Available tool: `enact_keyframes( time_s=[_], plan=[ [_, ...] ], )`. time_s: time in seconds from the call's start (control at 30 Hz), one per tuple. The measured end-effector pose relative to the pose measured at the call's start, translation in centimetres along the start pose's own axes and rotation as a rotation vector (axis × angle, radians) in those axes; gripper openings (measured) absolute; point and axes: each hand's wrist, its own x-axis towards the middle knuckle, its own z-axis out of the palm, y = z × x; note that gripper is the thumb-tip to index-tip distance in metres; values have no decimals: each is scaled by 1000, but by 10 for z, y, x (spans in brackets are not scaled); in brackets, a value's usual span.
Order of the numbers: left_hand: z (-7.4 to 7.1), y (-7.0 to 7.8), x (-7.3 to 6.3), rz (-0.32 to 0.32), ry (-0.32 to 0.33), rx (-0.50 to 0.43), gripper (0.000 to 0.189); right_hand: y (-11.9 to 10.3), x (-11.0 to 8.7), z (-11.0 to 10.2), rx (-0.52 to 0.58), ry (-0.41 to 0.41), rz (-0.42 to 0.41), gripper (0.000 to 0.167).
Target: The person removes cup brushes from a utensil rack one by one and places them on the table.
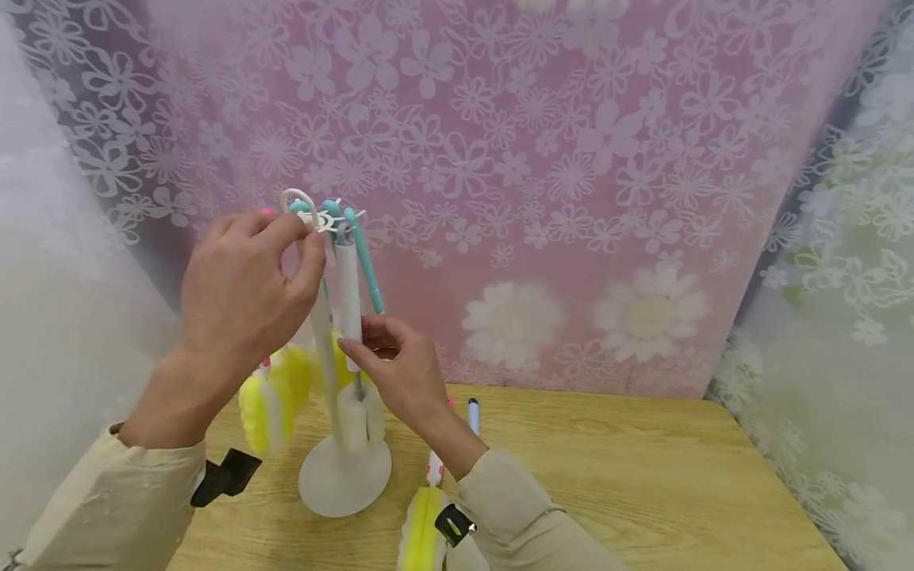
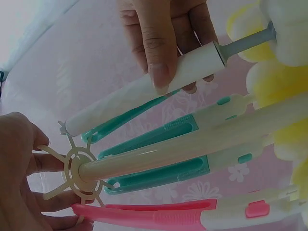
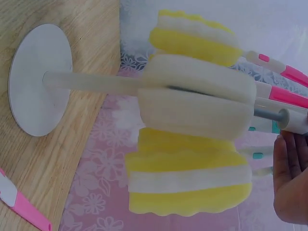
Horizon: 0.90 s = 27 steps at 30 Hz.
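rack: hung brushes; right hand: grip pinching white handle; left hand: grip holding rack

Hands bare. Head view: beige left sleeve at 8 o'clock, creased; matching right sleeve at 5. Angular black bracket by left cuff; smaller slotted black clip at 6 o'clock.

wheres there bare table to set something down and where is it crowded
Widest: the right side of the table, between the right sleeve and right curtain. A narrow strip lies between the stand's base and the yellow brush lying down. Crowded: the stand, with hanging brushes, left hand and right hand.
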Motion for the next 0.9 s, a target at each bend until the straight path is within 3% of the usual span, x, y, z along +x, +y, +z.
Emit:
enact_keyframes(
  time_s=[0.4, 0.57, 0.8, 0.9],
  plan=[
    [0, 2, 0, 67, 61, 45, 33, -20, -10, -33, 50, -19, -91, 24],
    [1, 6, -2, 31, 73, 61, 35, -25, -13, -58, 48, 18, -111, 21],
    [1, 10, -3, 15, 72, 89, 37, -12, -18, -100, -28, 98, -120, 22],
    [2, 11, -4, 42, 82, 107, 38, -1, -23, -120, -102, 140, -70, 24]
  ],
)
